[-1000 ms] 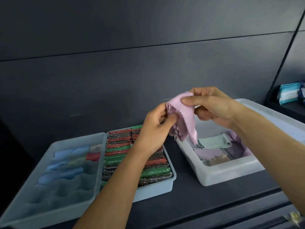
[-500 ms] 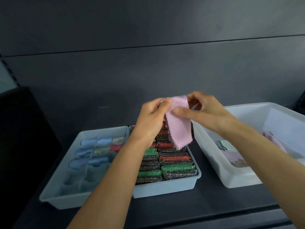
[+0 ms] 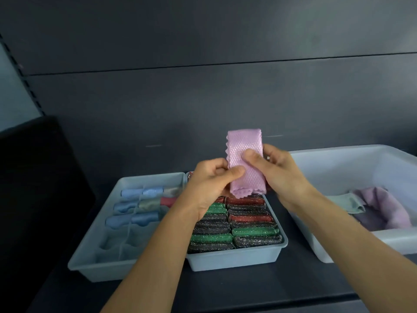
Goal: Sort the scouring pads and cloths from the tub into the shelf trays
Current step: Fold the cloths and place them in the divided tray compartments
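Just below the middle of the frame, we hold a folded pink cloth upright above the pad tray. Our left hand pinches the cloth's lower left edge, thumb lying across the waffle-textured front and the other fingers curled beside it. Our right hand clamps the right side, thumb pressed on the front, fingers wrapped round the back where we cannot see them. The scalloped lower hem hangs free over the tray's back rows; whether it touches them we cannot tell.

At lower centre, the pad tray is packed with green, red and dark glittering scouring pads in 2 columns, its back rows hidden by our hands and left forearm. Set against its left side, a divided tray at lower left holds rolled cloths in its back compartments, mostly blue, 1 red roll partly covered by our left wrist.

At the right edge, the white tub is cut off by the frame, and our right forearm crosses its near corner. Inside lie a pale green cloth and crumpled lilac cloths, too dim to count. Everything sits on a dark shelf before a dark panelled wall.
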{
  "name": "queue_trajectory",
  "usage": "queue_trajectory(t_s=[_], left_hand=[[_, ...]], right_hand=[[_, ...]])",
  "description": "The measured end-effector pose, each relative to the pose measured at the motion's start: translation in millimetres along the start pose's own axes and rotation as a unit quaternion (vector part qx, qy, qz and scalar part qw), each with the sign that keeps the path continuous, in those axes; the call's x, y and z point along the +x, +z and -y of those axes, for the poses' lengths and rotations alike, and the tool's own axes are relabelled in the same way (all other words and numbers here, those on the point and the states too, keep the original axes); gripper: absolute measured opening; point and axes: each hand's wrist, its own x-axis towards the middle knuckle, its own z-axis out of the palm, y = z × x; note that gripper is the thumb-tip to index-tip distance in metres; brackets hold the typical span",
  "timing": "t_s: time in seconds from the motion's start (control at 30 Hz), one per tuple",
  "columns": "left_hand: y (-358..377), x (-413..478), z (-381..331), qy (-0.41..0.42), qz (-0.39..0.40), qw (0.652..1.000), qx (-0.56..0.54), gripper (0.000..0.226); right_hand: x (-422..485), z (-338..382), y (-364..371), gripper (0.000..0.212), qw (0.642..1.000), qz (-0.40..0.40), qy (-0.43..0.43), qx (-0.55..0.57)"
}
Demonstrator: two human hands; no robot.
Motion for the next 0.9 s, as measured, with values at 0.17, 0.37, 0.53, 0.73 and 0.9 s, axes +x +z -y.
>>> queue_trajectory(t_s=[0.17, 0.37, 0.53, 0.73, 0.9], left_hand=[[-6.0, -5.1, 4.2, 0.074, -0.025, 0.997, 0.004, 0.012], [-13.4, -7.4, 4.3, 0.055, 0.051, 0.979, -0.190, 0.019], [-20.5, -10.2, 8.7, 0.065, 0.094, 0.986, -0.122, 0.039], [-17.8, -6.8, 6.6, 0.121, -0.055, 0.991, 0.008, 0.024], [-16.5, -8.0, 5.6, 0.112, -0.095, 0.989, -0.037, 0.016]], right_hand=[[-2.5, -5.1, -3.8, 0.020, 0.996, 0.086, 0.012, 0.023], [-2.1, -3.7, 3.4, 0.020, 0.966, 0.124, 0.070, 0.218], [2.9, -2.2, 4.9, 0.014, 0.937, 0.131, 0.138, 0.293], [4.2, -11.6, 5.0, 0.029, 0.931, 0.181, 0.151, 0.278], [-2.8, -14.5, 16.9, 0.034, 0.972, 0.201, 0.051, 0.113]])
